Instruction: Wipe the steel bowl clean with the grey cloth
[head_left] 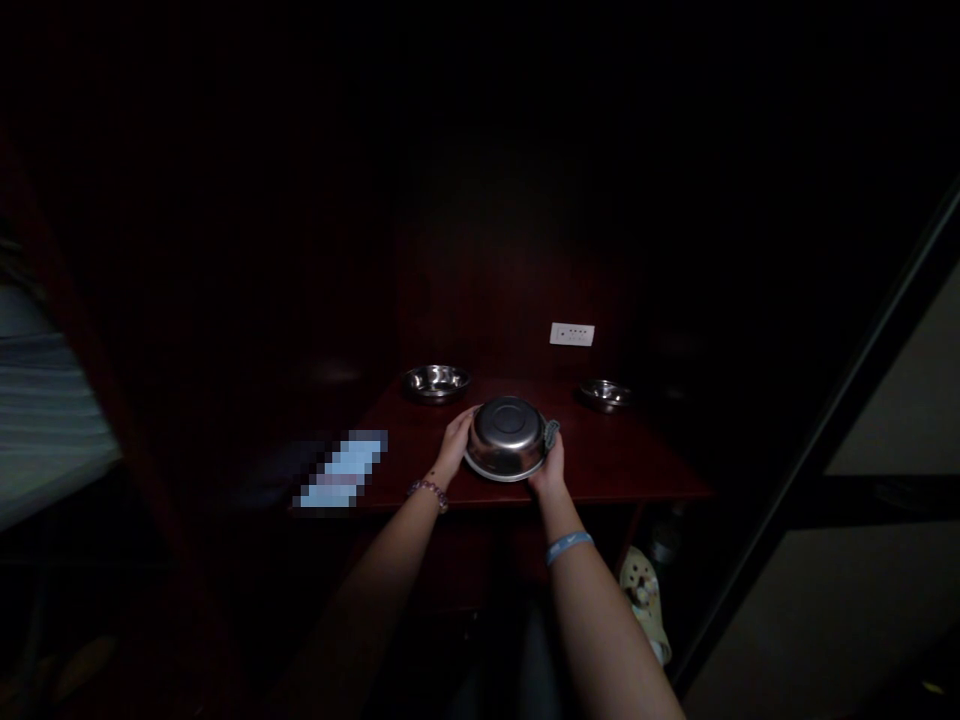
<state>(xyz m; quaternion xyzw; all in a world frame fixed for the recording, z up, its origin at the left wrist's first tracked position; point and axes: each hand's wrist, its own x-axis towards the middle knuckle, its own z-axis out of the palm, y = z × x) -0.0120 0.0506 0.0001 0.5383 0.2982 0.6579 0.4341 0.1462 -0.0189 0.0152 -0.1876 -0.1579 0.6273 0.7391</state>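
Between my two hands is a shiny metal bowl (508, 440), upside down with its base facing up and its rim below. My left hand (456, 445) grips its left side. At the right side, my right hand (551, 468) holds the bowl and also has a grey-green cloth (551, 433) pressed against the metal. The fingertips of both hands are partly hidden by the bowl. Behind it, one metal bowl (437, 384) stands upright at the back left and another metal bowl (605, 395) at the back right.
A dark red wooden desk (615, 465) lies under the bowls, its front edge close to my wrists. On its left is a blurred-out bright screen (343, 472). A white socket panel (572, 334) sits on the back wall. Below right hangs or stands a pale clog (643, 595).
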